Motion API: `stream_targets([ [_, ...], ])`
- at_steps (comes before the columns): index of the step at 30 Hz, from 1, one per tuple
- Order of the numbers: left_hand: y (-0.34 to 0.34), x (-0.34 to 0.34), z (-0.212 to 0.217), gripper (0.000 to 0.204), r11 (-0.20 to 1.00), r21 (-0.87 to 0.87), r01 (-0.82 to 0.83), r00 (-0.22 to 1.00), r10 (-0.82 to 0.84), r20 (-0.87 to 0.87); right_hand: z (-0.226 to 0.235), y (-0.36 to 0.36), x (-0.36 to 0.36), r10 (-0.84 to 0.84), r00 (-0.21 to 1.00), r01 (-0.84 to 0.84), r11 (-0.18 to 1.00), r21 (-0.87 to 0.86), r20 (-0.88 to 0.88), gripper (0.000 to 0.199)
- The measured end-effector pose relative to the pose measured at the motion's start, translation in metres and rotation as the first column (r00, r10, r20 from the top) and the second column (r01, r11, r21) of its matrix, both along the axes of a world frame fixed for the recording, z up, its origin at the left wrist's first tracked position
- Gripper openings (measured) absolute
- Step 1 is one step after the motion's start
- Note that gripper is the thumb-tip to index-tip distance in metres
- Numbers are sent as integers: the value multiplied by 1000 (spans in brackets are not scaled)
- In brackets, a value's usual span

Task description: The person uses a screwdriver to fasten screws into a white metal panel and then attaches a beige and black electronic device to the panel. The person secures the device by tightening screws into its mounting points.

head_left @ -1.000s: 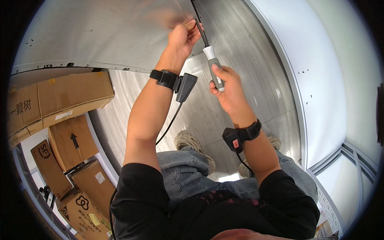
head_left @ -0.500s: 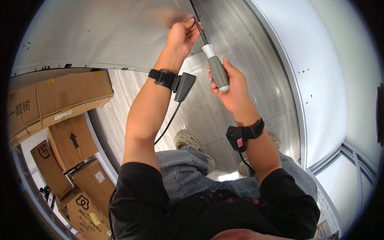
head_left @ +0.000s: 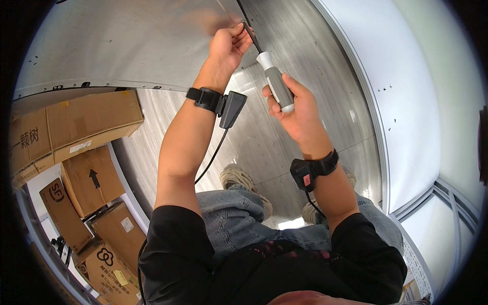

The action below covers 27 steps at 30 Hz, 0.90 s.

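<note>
My right hand [head_left: 301, 109] is wrapped round the grey and white handle of a screwdriver [head_left: 277, 85], thumb along its side. The dark shaft slants up and to the left, its far end at the edge of a large grey metal panel [head_left: 137, 46]. There my left hand [head_left: 231, 47] is closed, thumb and forefinger pinched beside the tip of the shaft. Whatever lies in that pinch is too small and covered to make out. Both wrists wear black straps with a small black device and a cable.
Brown cardboard boxes [head_left: 94, 119] are stacked on the left below the panel. A white panel with a metal frame [head_left: 373, 109] rises on the right. Grey wood-look flooring [head_left: 325, 81] lies beneath my hands, with my shoes [head_left: 239, 178] on it.
The screwdriver handle has turned a little within my right hand, and its lower end has shifted slightly up and right. My left hand stays at the panel edge, moving only slightly left.
</note>
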State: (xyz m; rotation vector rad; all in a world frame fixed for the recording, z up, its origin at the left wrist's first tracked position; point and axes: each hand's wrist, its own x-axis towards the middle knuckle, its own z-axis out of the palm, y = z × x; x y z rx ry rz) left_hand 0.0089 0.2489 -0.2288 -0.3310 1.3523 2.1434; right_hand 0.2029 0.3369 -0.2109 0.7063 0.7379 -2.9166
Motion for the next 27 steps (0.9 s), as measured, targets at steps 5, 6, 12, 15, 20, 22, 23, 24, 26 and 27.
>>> stream_targets([
  [5,-2,0,2,12,1000,0,1,1000,-1,6,5,1,1,1,999,-3,999,51,37,24],
  [6,-2,-1,2,12,1000,1,-1,1000,1,10,6,0,3,9,1000,-9,1000,5,29,24],
  [12,-3,2,-1,14,1000,15,-9,1000,9,-6,6,-8,20,-17,1000,17,999,-43,-12,23],
  [15,8,13,-2,16,999,-21,-28,999,28,-24,-1,1,25,-94,995,92,994,53,31,25],
  [20,29,37,-11,17,976,-170,135,985,-150,-80,-5,32,45,-235,970,219,957,188,67,28],
  [22,57,54,-20,18,940,-219,263,955,-286,-79,-7,49,58,-308,946,277,930,240,103,30],
  [23,70,66,-22,18,915,-235,328,932,-355,-79,-8,57,67,-343,932,303,916,263,120,31],
  [24,87,77,-25,19,887,-251,388,904,-420,-84,-15,65,77,-399,910,365,899,243,109,32],
  [26,130,107,-30,20,801,-289,524,807,-576,-133,-21,80,101,-542,831,495,823,279,122,31],
  [27,147,124,-32,21,755,-318,574,753,-639,-159,-24,85,111,-599,791,549,785,289,124,30],
])
